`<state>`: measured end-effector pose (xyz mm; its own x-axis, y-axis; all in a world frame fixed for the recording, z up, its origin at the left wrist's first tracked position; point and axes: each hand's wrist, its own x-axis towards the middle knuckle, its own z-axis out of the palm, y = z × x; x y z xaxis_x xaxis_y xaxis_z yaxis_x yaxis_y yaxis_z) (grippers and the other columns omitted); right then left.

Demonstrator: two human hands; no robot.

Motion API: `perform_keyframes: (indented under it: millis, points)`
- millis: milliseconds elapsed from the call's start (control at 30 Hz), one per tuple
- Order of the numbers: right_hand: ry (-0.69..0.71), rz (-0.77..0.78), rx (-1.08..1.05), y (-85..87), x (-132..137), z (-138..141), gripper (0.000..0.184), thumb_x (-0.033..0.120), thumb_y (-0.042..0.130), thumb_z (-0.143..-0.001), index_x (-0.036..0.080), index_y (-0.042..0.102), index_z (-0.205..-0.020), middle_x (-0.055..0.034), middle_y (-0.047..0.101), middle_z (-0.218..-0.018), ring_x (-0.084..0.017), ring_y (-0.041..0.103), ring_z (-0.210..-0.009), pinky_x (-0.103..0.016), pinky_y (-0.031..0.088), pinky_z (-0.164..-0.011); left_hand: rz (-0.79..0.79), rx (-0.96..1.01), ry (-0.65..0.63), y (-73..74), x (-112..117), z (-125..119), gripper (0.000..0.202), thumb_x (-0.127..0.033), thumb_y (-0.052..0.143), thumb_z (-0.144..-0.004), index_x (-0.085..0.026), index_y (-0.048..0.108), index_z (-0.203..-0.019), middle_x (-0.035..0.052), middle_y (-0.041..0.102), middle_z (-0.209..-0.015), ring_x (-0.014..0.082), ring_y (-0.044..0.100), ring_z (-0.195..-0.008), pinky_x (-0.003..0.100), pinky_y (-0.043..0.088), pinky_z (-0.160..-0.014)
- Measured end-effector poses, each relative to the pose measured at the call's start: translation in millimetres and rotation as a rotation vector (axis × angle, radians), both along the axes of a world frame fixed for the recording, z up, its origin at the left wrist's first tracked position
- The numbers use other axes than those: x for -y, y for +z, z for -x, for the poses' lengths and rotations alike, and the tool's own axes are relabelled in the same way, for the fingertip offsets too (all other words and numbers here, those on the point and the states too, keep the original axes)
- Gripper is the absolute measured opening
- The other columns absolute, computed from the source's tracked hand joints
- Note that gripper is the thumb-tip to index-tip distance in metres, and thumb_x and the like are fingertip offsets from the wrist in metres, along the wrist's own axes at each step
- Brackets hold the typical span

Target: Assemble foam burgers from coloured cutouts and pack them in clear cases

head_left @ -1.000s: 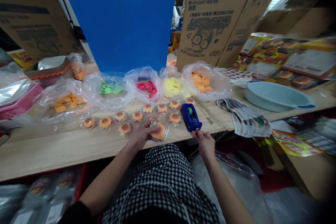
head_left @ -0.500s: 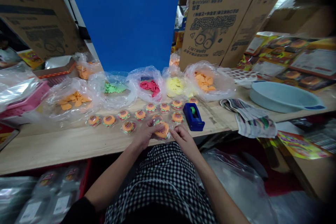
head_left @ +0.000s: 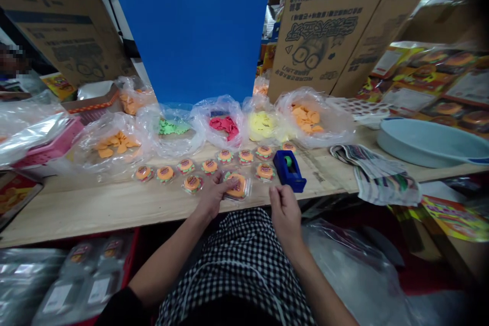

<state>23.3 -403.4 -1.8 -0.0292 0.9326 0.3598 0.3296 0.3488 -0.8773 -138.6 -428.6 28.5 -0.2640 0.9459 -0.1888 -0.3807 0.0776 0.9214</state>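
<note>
The left hand (head_left: 212,194) lies with fingers spread against a bagged orange disc (head_left: 237,186) near the near edge of the table (head_left: 95,214); the right hand (head_left: 284,215) curls closed, just short of the blue tape dispenser (head_left: 289,170).

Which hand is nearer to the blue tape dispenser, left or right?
The right hand is nearer, just below the tape dispenser. The left hand is farther left, on a round plastic packet.

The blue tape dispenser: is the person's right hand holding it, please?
No, the tape dispenser stands on the wooden table, apart from the right hand.
</note>
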Motion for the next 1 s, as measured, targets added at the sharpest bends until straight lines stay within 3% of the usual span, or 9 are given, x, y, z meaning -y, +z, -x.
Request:
perform_keyframes:
  millis: [100, 233, 333, 533, 767, 1000]
  points:
    - [0.166, 0.045, 0.070, 5.2, 5, 10, 0.025, 0.042, 0.040, -0.082, 0.021, 0.047, -0.069, 0.0004, 0.047, -0.068, -0.016, 0.043, -0.068, -0.028, 0.034, -0.064, -0.024, 0.012, -0.035, 2.6, 3, -5, 0.048, -0.032, 0.071, -0.059, -0.013, 0.056, -0.100, 0.0044, 0.063, -0.082, 0.0147, 0.059, -0.067, 0.028, 0.052, -0.059]
    - [0.298, 0.256, -0.217, 3.1, 10, 26, 0.028, 0.045, 0.039, -0.082, 0.021, 0.045, -0.068, 0.0022, 0.046, -0.066, -0.014, 0.043, -0.064, -0.025, 0.038, -0.060, -0.021, 0.077, -0.069, 7.3, 10, -11, 0.043, -0.030, 0.071, -0.058, -0.013, 0.057, -0.095, 0.0034, 0.062, -0.081, 0.0129, 0.058, -0.065, 0.026, 0.050, -0.059]
    - [0.262, 0.315, -0.359, -0.8, 15, 32, 0.028, 0.047, 0.044, -0.079, 0.021, 0.046, -0.067, 0.0024, 0.047, -0.065, -0.014, 0.043, -0.064, -0.025, 0.039, -0.059, -0.008, 0.100, -0.065, 8.1, 13, -13, 0.041, -0.032, 0.071, -0.058, -0.013, 0.058, -0.091, 0.0031, 0.062, -0.077, 0.0125, 0.058, -0.061, 0.025, 0.049, -0.057]
    - [0.266, 0.385, -0.403, -8.4, 19, 35, 0.028, 0.047, 0.047, -0.077, 0.020, 0.049, -0.068, 0.0011, 0.049, -0.066, -0.015, 0.045, -0.065, -0.026, 0.040, -0.060, 0.019, 0.140, -0.064, -0.2, 15, -10, 0.037, -0.033, 0.071, -0.058, -0.014, 0.058, -0.088, 0.0045, 0.063, -0.077, 0.0147, 0.058, -0.062, 0.026, 0.048, -0.054]
    - [0.162, 0.311, -0.366, -5.2, 20, 46, 0.027, 0.044, 0.038, -0.081, 0.023, 0.038, -0.064, 0.0039, 0.038, -0.060, -0.013, 0.038, -0.057, -0.024, 0.035, -0.053, -0.001, 0.105, -0.027, -1.4, 13, -7, 0.039, -0.031, 0.071, -0.059, -0.014, 0.058, -0.092, 0.0031, 0.063, -0.078, 0.0130, 0.058, -0.063, 0.026, 0.048, -0.060]
    - [0.313, 0.334, -0.299, -9.6, 14, 44, 0.024, 0.043, 0.037, -0.083, 0.023, 0.039, -0.070, 0.0046, 0.036, -0.060, -0.013, 0.035, -0.055, -0.024, 0.033, -0.052, -0.027, 0.049, -0.002, -3.4, 11, -2, 0.044, -0.029, 0.069, -0.061, -0.014, 0.057, -0.100, 0.0020, 0.062, -0.076, 0.0112, 0.057, -0.061, 0.025, 0.049, -0.062]
